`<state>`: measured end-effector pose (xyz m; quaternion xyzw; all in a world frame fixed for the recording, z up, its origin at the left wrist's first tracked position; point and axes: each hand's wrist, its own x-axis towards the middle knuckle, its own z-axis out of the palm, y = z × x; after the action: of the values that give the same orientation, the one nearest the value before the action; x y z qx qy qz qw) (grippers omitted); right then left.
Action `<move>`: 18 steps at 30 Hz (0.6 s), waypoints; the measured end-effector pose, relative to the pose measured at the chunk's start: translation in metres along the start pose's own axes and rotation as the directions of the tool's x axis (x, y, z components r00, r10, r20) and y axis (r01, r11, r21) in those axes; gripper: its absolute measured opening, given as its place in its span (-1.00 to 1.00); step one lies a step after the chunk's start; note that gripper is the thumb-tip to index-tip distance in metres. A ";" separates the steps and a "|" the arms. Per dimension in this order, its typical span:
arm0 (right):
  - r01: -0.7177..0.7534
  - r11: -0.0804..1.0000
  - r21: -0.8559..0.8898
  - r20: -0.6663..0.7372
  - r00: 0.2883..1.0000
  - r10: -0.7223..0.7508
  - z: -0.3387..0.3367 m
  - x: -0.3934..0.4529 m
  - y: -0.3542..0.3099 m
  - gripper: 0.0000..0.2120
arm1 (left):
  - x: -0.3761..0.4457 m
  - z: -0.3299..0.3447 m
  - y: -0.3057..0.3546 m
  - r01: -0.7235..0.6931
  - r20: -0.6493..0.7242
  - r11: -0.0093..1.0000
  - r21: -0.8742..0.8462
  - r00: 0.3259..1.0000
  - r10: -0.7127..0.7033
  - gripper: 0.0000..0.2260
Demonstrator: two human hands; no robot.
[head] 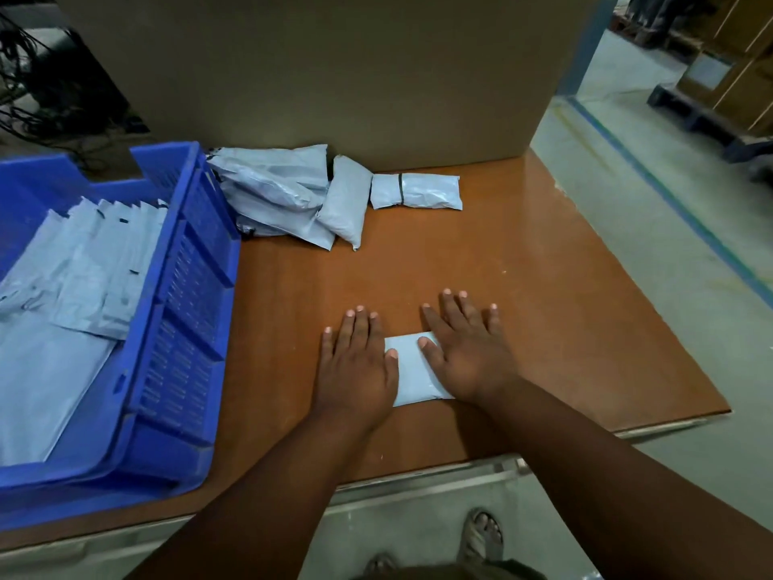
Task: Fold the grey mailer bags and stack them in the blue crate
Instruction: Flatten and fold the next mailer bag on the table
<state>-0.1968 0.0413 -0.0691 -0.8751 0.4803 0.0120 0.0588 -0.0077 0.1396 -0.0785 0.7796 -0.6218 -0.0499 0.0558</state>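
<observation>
- Left hand (355,362) and right hand (468,349), fingers spread flat, press a folded grey mailer bag (414,370) near the tabletop's (543,307) front edge.
- Blue crate (184,311) at the left edge holds flat bags.

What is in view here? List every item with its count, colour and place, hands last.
folded mailer bag: one, grey, near table edge, under both hands
rolled mailer bundle: one, grey with a dark band, far side of table by the cardboard box
loose mailer bags: a pile, count unclear, grey, against the crate's far corner
stacked mailer bags: many, grey, inside the crate
blue crate: one, left on table
table: one, brown
cardboard box: one, brown, far edge of table
left hand: flat, pressing the folded bag
right hand: flat, pressing the folded bag
</observation>
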 end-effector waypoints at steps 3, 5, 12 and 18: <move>-0.091 0.996 -0.011 -0.002 0.996 0.091 -0.003 -0.004 0.016 -0.36 | -0.004 0.001 -0.020 0.031 -0.004 0.999 0.010 1.000 -0.031 -0.38; -0.148 0.989 -0.030 0.009 0.989 0.148 -0.005 -0.006 0.030 -0.39 | -0.008 0.000 -0.034 0.048 -0.005 0.999 0.024 0.999 -0.048 -0.40; -0.225 0.974 0.027 -0.018 0.974 0.226 -0.016 -0.025 0.064 -0.26 | -0.034 -0.013 -0.068 0.147 -0.110 0.989 0.014 0.983 -0.144 -0.35; 0.207 0.975 0.084 -0.145 0.970 -0.194 -0.021 -0.030 -0.012 -0.40 | -0.037 -0.009 -0.008 -0.291 -0.187 0.954 -0.076 0.944 0.273 -0.43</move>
<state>-0.2038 0.0700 -0.0446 -0.9140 0.3922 -0.0771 0.0700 -0.0064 0.1773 -0.0709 0.6801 -0.7162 -0.0050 0.1566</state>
